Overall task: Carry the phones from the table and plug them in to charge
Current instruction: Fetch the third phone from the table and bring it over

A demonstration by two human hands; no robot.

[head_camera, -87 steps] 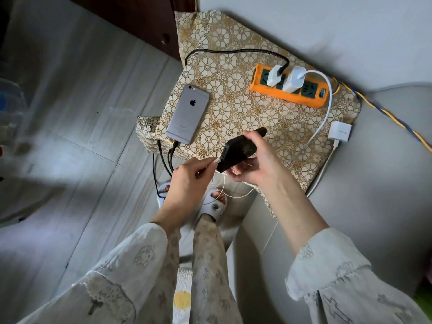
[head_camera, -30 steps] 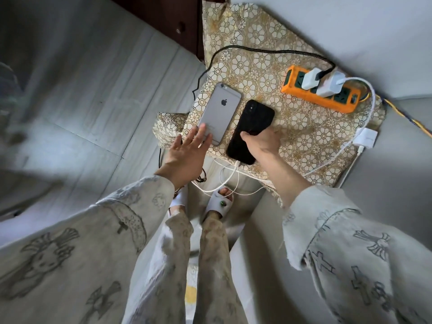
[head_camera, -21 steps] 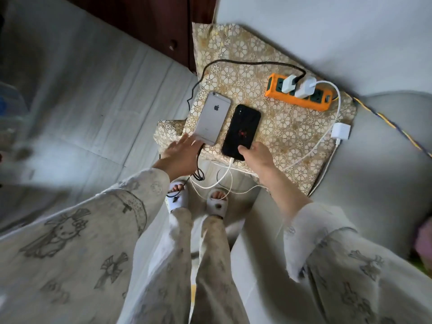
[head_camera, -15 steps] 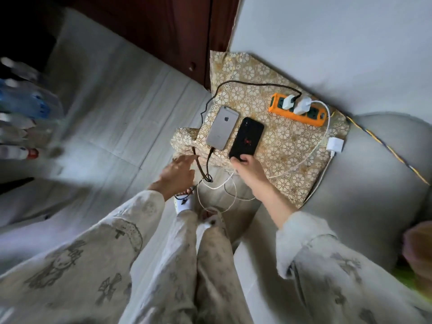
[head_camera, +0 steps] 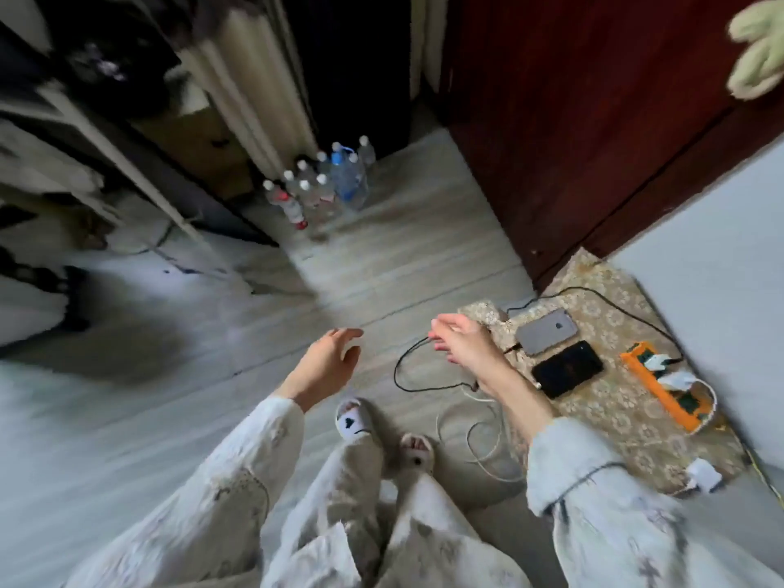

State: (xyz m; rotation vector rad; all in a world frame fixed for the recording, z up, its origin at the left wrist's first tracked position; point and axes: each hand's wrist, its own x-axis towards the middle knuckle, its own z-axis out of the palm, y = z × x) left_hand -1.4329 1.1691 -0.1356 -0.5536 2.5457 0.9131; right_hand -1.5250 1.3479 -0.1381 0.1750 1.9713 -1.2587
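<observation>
A grey phone [head_camera: 546, 331] and a black phone [head_camera: 567, 368] lie side by side on a gold patterned cloth [head_camera: 628, 413] at the right. A black cable [head_camera: 401, 367] runs from the grey phone, a white cable [head_camera: 488, 443] from the black one. Both lead toward white chargers in an orange power strip [head_camera: 666, 390]. My left hand [head_camera: 329, 362] hovers over the floor, fingers apart, holding nothing. My right hand [head_camera: 466, 343] hangs left of the phones with loose fingers, and it touches neither phone.
Several plastic water bottles [head_camera: 322, 184] stand on the grey floor ahead. A dark red door [head_camera: 594, 120] rises behind the cloth. Cable loops lie on the floor beside my slippered feet [head_camera: 382, 435]. Shelving and clutter fill the blurred left side.
Both hands have come off the phones and drawn back over the floor. The view has swung left and up, so the phones now sit at the right.
</observation>
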